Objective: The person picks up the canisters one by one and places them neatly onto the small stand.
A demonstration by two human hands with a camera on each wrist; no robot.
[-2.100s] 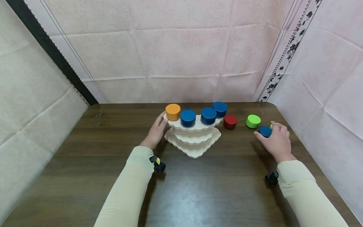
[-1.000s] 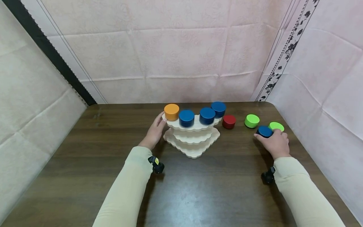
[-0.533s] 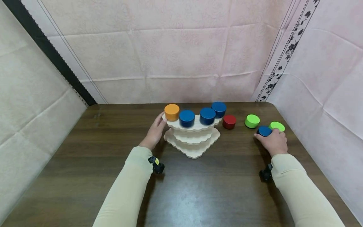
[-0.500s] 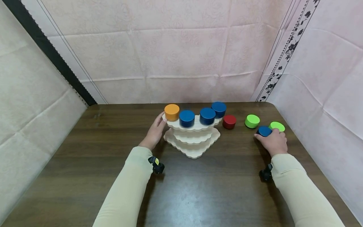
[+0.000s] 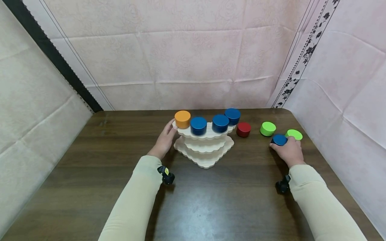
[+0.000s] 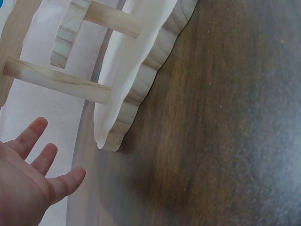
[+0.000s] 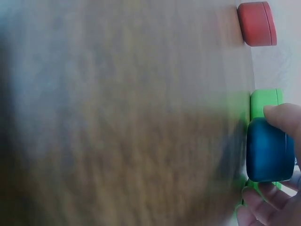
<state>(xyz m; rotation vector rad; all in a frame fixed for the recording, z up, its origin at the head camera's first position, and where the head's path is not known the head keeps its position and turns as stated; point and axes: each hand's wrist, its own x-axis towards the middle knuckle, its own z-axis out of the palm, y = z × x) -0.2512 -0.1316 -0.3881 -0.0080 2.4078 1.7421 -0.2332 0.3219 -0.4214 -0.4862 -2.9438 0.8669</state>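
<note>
Your left hand point(image 5: 163, 140) is at the corner of the pale, scalloped, tiered wooden stand point(image 5: 205, 156), three fingers spread apart; whether thumb and forefinger pinch the top tier, I cannot tell. A light, level touch seems best, since an orange cylinder point(image 5: 182, 119) and three dark blue cylinders point(image 5: 220, 124) stand up there. Rightward come a red cylinder point(image 5: 243, 130), a bright green cylinder point(image 5: 267, 129), then the single blue cylinder point(image 5: 279, 139), clamped in your right hand point(image 5: 290, 154) between thumb and fingers. Press evenly on opposite sides, and avoid nudging that green neighbour or the second green cylinder point(image 5: 294, 134) just beyond.
</note>
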